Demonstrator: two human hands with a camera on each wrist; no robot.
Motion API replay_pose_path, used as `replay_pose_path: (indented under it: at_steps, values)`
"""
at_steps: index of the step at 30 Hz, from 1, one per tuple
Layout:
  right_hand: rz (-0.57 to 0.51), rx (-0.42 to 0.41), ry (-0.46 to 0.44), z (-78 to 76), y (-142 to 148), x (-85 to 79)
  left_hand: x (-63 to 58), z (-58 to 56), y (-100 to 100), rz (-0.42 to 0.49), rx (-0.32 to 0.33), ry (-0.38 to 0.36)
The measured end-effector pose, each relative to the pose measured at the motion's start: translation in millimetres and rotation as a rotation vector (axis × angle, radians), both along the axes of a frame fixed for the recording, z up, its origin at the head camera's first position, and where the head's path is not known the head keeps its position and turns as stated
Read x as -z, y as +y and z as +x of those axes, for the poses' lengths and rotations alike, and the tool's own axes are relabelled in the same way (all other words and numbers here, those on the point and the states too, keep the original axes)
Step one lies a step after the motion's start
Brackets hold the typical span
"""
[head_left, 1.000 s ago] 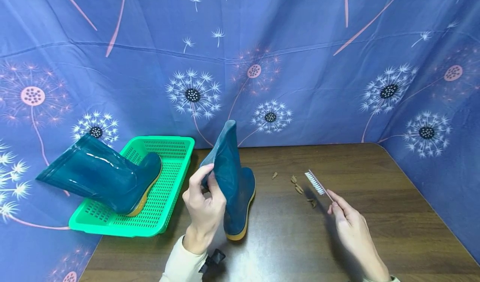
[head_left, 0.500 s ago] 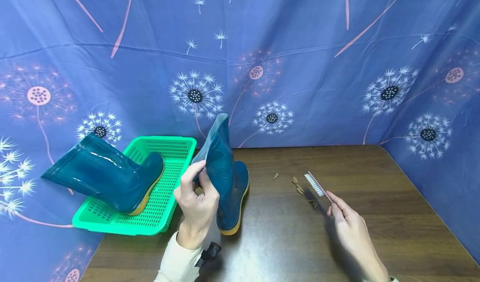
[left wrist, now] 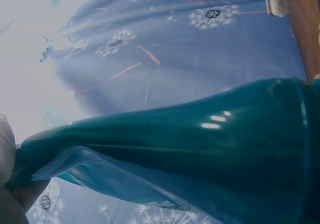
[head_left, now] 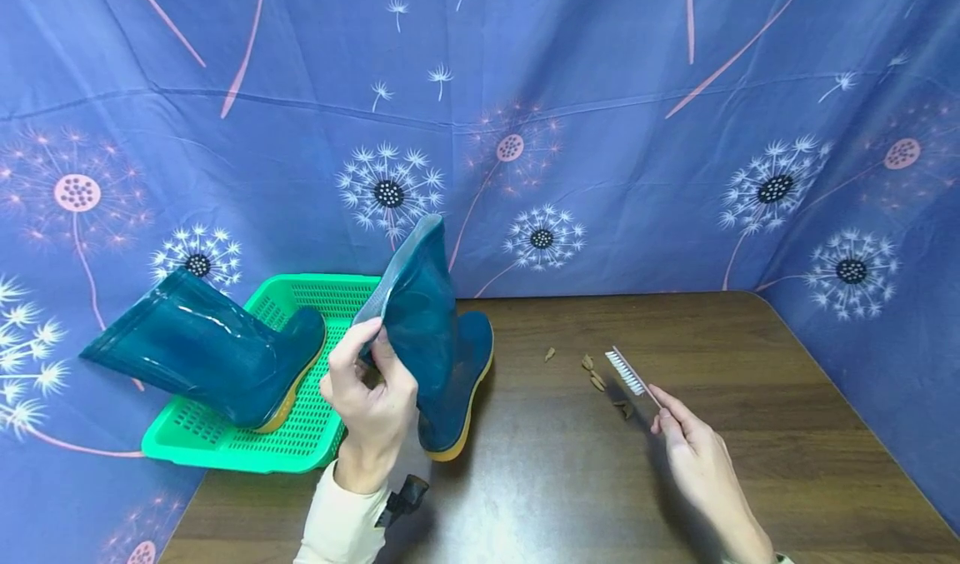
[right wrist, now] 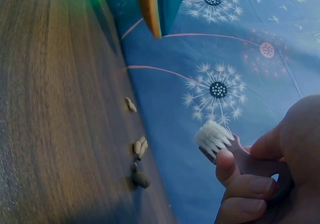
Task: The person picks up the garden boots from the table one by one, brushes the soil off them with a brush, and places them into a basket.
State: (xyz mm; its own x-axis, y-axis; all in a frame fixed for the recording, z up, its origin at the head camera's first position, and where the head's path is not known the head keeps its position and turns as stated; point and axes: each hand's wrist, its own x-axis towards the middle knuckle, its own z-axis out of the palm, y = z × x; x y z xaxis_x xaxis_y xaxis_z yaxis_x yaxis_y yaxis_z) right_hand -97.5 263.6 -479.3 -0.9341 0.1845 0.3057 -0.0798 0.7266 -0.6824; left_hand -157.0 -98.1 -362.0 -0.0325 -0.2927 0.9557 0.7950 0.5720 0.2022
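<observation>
My left hand (head_left: pixel 371 406) pinches the top rim of a dark teal rubber boot (head_left: pixel 427 322) between thumb and fingers. The boot leans to the left, its yellow sole over the table, and its shaft overlaps the green basket's right side in the head view. Up close, the left wrist view shows the glossy shaft (left wrist: pixel 215 139) with the rim folded at my fingers. On the right, my right hand (head_left: pixel 701 464) grips a small brush (head_left: pixel 625 372) by its handle, white bristles pointing left. In the right wrist view the bristles (right wrist: pixel 214 135) stand apart from the table.
A matching boot (head_left: pixel 202 351) lies on its side in the green plastic basket (head_left: pixel 247 466), its shaft sticking out over the left rim. Several small brown bits (head_left: pixel 592 372) lie on the wooden table (head_left: pixel 570 489) left of the brush. A blue dandelion-print cloth (head_left: pixel 630 164) hangs behind.
My left hand has carried the boot leftward toward the basket, and the boot has tilted further, its shaft top swinging left. The right hand with the brush has barely moved.
</observation>
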Motion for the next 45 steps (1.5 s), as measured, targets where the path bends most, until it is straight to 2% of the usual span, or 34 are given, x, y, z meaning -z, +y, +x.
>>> replay_pose_path:
  at_steps: [11,19,28,32,38,45]
  values:
    - [0.012,0.009,-0.034,0.9,1.4,3.1,-13.8,-5.5,-15.9,0.039,-0.088,0.043]
    - [0.014,0.007,-0.051,1.3,0.5,3.7,-27.3,-9.4,-31.3,0.12,-0.145,0.089]
    - [0.025,0.02,-0.063,-0.9,1.0,6.1,-36.1,-14.1,-48.7,0.191,-0.197,0.089]
    - [0.036,0.018,-0.063,-1.0,1.8,6.9,-36.9,-17.4,-55.6,0.204,-0.219,0.091]
    - [0.034,0.011,-0.084,0.3,3.6,8.1,-32.7,-21.6,-63.6,0.159,-0.222,0.101]
    - [0.042,0.007,-0.088,0.8,4.6,8.2,-30.4,-25.5,-82.2,0.2,-0.292,0.074]
